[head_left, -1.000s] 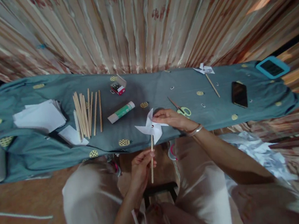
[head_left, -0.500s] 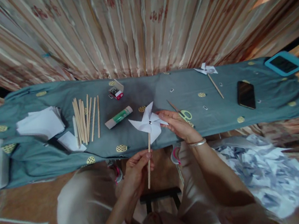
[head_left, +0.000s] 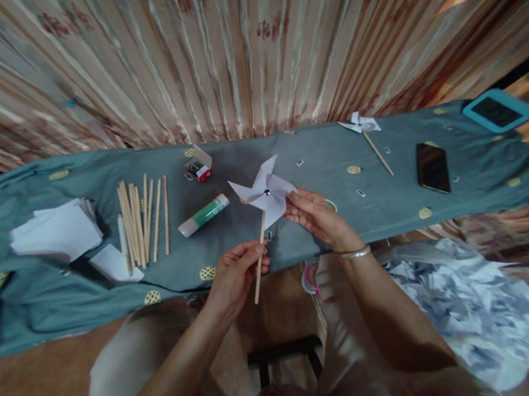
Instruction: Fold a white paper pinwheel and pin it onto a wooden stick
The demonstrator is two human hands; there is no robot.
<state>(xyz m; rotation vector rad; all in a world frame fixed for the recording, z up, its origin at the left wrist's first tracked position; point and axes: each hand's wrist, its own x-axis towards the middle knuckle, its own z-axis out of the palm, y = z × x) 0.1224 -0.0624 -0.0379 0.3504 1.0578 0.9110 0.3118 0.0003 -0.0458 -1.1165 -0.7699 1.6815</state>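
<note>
A white paper pinwheel (head_left: 273, 206) with a shiny pin head at its centre is held up over the table's front edge. My left hand (head_left: 238, 273) pinches its wooden stick (head_left: 258, 280) between thumb and fingers, below the blades. My right hand (head_left: 315, 214) has its thumb and fingers closed at the tip of the right blade. Behind my right hand, only a bit of the scissors' pale green handle (head_left: 332, 205) shows. Left of the pinwheel, a green and white glue stick (head_left: 204, 215) lies on the cloth.
On the cloth-covered table (head_left: 316, 146) are wooden sticks (head_left: 138, 224), a paper stack (head_left: 57, 232), an opened small red box (head_left: 200, 169), another pinwheel (head_left: 362, 123), a phone (head_left: 433, 167) and a blue-framed device (head_left: 498, 111). White paper pieces (head_left: 479, 312) are heaped at lower right.
Both hands have raised the pinwheel a little, away from my body, and its blades have turned slightly. My right hand now covers most of the scissors. The view has shifted slightly.
</note>
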